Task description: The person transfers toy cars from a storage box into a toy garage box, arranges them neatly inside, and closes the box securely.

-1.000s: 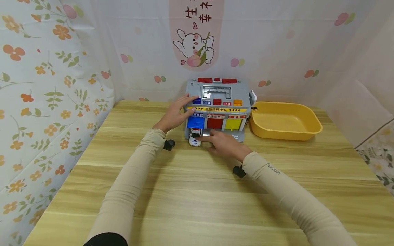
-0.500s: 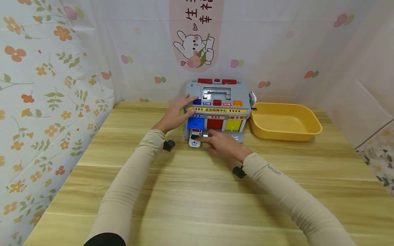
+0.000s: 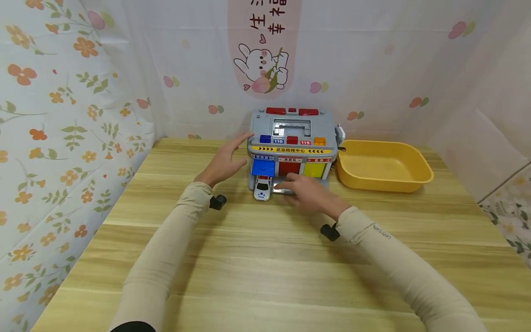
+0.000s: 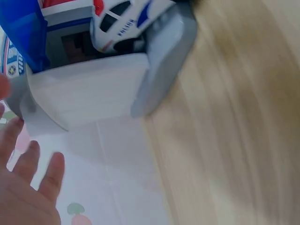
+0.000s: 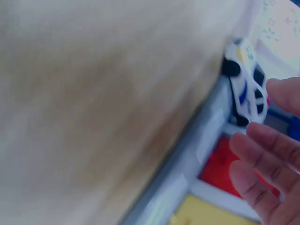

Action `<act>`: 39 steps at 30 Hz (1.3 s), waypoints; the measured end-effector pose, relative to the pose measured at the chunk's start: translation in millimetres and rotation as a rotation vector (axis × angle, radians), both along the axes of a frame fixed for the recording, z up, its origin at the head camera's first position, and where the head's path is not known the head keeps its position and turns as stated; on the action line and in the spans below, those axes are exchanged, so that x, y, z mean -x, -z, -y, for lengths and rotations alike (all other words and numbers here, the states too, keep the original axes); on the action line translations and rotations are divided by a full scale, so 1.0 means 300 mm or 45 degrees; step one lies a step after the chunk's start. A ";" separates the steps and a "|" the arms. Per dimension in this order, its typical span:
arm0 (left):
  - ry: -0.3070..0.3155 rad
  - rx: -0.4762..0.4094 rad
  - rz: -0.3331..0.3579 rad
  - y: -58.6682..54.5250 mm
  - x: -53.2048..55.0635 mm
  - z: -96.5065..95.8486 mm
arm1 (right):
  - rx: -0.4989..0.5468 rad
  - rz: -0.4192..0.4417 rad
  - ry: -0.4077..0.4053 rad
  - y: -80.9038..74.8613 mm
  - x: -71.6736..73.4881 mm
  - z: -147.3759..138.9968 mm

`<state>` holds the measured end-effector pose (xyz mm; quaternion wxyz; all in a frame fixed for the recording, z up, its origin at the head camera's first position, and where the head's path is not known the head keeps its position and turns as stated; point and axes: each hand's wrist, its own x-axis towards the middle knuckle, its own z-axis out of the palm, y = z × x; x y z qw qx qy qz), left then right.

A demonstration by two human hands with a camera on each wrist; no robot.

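A grey toy garage (image 3: 292,124) stands at the back of the table, its blue door (image 3: 263,168) swung up, its red door (image 3: 289,168) and yellow door (image 3: 314,169) down. Half out of the blue bay sits a white toy police car (image 3: 262,189), nose toward me. My left hand (image 3: 224,161) is beside the garage's left side with fingers extended, holding nothing. In front of the red door, my right hand (image 3: 310,192) hovers just right of the car with loose fingers. The right wrist view shows a gap between those fingers and the car (image 5: 248,86).
A yellow plastic basin (image 3: 386,180) stands to the right of the garage. Behind both hangs a patterned cloth (image 3: 186,55). The wooden table (image 3: 265,267) stretches toward me, and a floral cloth (image 3: 54,152) borders it on the left.
My left hand has come off the garage roof and moved left. The right hand has drawn away from the car to the right. The car has rolled slightly forward, out of the bay.
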<state>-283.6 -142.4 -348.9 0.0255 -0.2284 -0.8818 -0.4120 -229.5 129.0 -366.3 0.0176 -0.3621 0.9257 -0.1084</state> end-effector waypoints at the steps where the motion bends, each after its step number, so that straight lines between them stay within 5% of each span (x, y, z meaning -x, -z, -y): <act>1: -0.001 0.012 0.004 0.003 -0.004 0.006 | 0.020 -0.015 0.009 -0.013 -0.001 -0.012; 16: 0.095 0.182 0.080 0.100 -0.027 0.020 | 0.482 -0.474 0.161 -0.149 0.041 -0.187; 25: 0.143 0.230 0.087 0.129 -0.038 -0.016 | 0.411 -0.232 0.445 -0.153 0.117 -0.241; 30: 0.071 0.355 0.062 0.140 -0.042 -0.031 | 0.348 -0.089 0.469 -0.132 0.145 -0.247; 39: -0.056 0.481 -0.030 0.147 -0.045 -0.056 | 0.335 -0.053 0.487 -0.136 0.159 -0.258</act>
